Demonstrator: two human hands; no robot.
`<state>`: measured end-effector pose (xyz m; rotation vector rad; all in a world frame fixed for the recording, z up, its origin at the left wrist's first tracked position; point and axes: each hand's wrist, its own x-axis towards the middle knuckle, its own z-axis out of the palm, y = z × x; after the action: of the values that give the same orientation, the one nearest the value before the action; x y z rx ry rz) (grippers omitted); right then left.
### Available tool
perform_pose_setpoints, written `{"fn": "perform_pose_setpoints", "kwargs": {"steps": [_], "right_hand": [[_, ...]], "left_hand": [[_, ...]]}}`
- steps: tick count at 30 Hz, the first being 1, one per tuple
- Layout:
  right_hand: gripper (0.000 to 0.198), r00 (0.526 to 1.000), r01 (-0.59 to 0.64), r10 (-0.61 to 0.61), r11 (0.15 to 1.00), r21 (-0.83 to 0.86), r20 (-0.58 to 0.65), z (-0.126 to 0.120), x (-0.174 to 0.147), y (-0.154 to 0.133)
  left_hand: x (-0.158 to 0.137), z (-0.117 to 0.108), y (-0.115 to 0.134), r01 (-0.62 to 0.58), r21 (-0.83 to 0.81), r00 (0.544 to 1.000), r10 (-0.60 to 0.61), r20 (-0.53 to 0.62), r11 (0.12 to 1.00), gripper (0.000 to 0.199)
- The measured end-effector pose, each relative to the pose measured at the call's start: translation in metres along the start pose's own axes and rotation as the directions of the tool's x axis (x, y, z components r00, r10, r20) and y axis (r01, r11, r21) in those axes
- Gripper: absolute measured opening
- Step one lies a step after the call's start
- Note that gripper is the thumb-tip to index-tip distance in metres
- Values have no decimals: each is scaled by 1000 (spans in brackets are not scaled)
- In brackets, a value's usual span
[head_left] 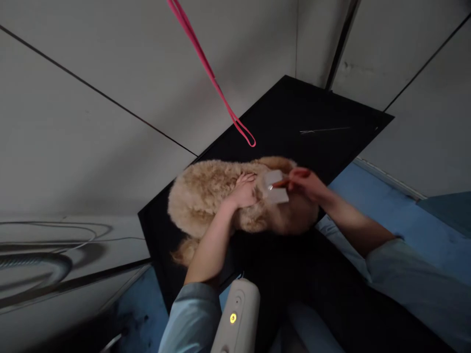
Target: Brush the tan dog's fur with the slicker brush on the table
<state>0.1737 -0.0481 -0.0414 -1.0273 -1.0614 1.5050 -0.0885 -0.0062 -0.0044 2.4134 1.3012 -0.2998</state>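
Across the black table (294, 113), in the head view, a curly tan dog (200, 189) sits close to the person's body. The left hand (245, 192) lies loosely spread on its fur, grasping nothing; the right hand (306, 184), blurred, grips a white-headed tool (277, 195) just over the coat. A pink strap (202, 54) hangs beyond the dog

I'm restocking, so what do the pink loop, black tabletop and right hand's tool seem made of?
Pink loop: probably matte webbing, flat and thin. Black tabletop: perhaps rubber, its surface dull. Tool: maybe smooth plastic head, wooden handle, judging by pale and brown colours; blurred.
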Motion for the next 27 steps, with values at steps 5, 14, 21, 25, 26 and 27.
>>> {"fn": "perform_pose_setpoints", "kwargs": {"steps": [5,14,21,25,26,27], "right_hand": [[27,977,89,-61,987,132,-202,-30,46,6],[34,998,-10,20,990,142,-68,-52,95,14],[39,925,-141,156,988,-69,347,14,93,12],[37,902,30,6,997,-76,431,33,78,8],[38,834,19,59,991,-136,549,37,73,7],[38,764,14,118,980,-200,634,40,69,4]], "left_hand": [[-14,9,44,40,-113,962,-69,-264,993,34],[39,31,122,94,-102,979,-111,-173,990,32],[-31,57,144,-121,-265,991,131,21,957,13],[-65,80,168,-97,-194,993,107,40,976,12],[-69,83,171,-75,-172,995,84,45,982,12],[-74,86,174,-57,-155,997,65,48,986,13]]}}
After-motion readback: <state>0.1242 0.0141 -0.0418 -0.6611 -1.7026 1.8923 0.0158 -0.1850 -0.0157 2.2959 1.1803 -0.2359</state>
